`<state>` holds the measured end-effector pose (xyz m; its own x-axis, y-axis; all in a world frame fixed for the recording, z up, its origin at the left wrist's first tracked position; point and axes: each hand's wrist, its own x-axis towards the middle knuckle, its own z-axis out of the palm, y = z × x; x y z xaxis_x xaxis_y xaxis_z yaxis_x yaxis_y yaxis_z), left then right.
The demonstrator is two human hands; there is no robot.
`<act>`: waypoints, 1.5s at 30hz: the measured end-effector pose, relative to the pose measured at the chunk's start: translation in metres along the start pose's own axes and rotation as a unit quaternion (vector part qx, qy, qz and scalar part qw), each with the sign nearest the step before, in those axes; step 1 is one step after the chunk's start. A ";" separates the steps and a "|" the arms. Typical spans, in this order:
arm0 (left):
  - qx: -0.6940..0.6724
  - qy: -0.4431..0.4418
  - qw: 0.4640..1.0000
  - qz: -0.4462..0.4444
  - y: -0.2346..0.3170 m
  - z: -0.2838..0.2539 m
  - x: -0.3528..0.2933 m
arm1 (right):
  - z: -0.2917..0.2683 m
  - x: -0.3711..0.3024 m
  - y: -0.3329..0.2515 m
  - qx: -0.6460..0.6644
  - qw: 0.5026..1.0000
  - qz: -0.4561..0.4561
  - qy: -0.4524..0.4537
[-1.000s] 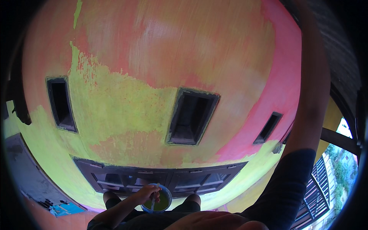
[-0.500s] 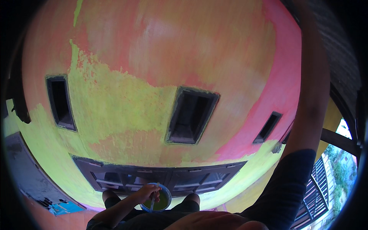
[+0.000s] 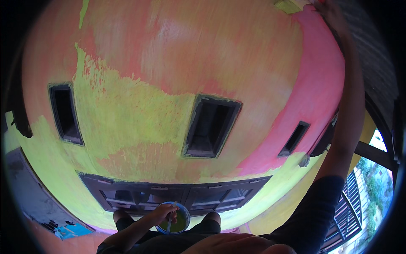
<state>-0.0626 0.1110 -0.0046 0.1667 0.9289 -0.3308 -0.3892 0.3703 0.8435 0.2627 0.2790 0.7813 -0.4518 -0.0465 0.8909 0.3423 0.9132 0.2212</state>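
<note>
My left hand (image 3: pixel 163 213) is closed on the handle of a blue-rimmed paint bucket (image 3: pixel 187 216), low in front of my body. Yellow-green paint shows inside it, and the pale handle crosses its opening. High at the upper right, my right hand (image 3: pixel 330 15) reaches along the wall with its fingers closed. Beside those fingers a wide, flat paintbrush (image 3: pixel 292 5) with yellow-green paint lies against the wall, partly cut off by the picture's upper edge. The wall (image 3: pixel 127 110) carries patches of yellow-green, orange and pink paint.
Dark-framed openings, including a middle one (image 3: pixel 212 126), are set in the wall. Below them runs a dark paned window or door (image 3: pixel 186 197). A grey panel (image 3: pixel 31 186) stands at left, a dark railing (image 3: pixel 347 211) at right. A dark beam (image 3: pixel 370 153) crosses the right side.
My raised right arm has shifted so that the hand and the yellow-green brush now show at the upper right. My left hand and the bucket have hardly moved.
</note>
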 end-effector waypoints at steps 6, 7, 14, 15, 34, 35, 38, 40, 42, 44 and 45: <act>-0.012 -0.005 1.000 0.018 -0.003 -0.001 0.002 | -0.001 0.071 0.034 0.173 0.979 -0.049 0.096; -0.012 -0.006 1.000 0.018 -0.004 -0.001 0.003 | 0.000 0.075 0.035 0.132 0.985 -0.081 0.079; -0.017 -0.013 1.000 0.009 -0.002 -0.002 0.001 | 0.033 -0.021 0.024 -0.044 0.997 -0.063 0.009; -0.019 -0.012 1.000 0.006 -0.002 -0.003 0.000 | 0.032 -0.041 0.020 -0.030 0.997 -0.056 -0.047; -0.037 -0.012 0.999 0.031 -0.007 -0.001 0.002 | 0.034 0.084 0.012 0.040 0.985 -0.083 0.144; -0.036 -0.017 0.999 0.033 -0.007 -0.002 0.003 | 0.039 0.074 0.006 -0.011 0.988 -0.104 0.113; -0.037 -0.022 0.999 0.033 -0.007 -0.003 0.001 | 0.050 0.009 -0.008 -0.079 0.989 -0.124 0.030; -0.037 -0.021 0.999 0.030 -0.005 -0.002 -0.001 | 0.059 -0.039 -0.015 -0.025 0.995 -0.087 -0.046; -0.035 -0.020 0.999 0.026 -0.002 0.000 -0.003 | 0.056 -0.065 -0.023 0.009 0.992 -0.046 -0.113; -0.027 -0.020 0.999 0.026 0.000 0.002 -0.005 | 0.052 -0.078 -0.026 0.036 0.991 0.001 -0.132; -0.029 -0.022 0.999 0.027 0.001 0.002 -0.005 | 0.051 -0.070 -0.025 0.023 0.992 0.004 -0.121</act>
<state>-0.0620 0.1067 -0.0008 0.1832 0.9467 -0.2651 -0.4498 0.3205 0.8336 0.2437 0.2804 0.6926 -0.6359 0.0548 0.7698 0.3115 0.9308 0.1911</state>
